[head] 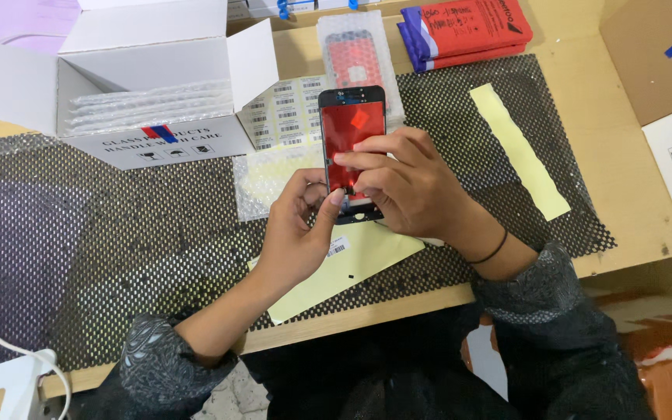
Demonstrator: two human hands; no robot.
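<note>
The phone screen panel [351, 128], black-framed with a red film over its back, is held just above the bench [608, 187], near the middle of the black mesh mat [118, 233]. Its long axis runs from six o'clock to twelve o'clock, the notched top end pointing to twelve, away from the person.

The right hand [406, 187] is curled over the panel's lower half, fingers closed on its edge and face. The left hand [301, 225] pinches the lower left corner between thumb and fingertips, a small barcode sticker [337, 247] resting against its heel.

As I see it, the risk is the grip: both hands crowd the bottom end, so the top hangs unsupported. A slip could tip it onto the bubble-wrap sleeve [355, 54] at twelve o'clock, or flex the thin glass. Fingertips pressing on the film could also smear or crease it. The yellow backing sheet [351, 264] at six o'clock could catch a sleeve.
</note>
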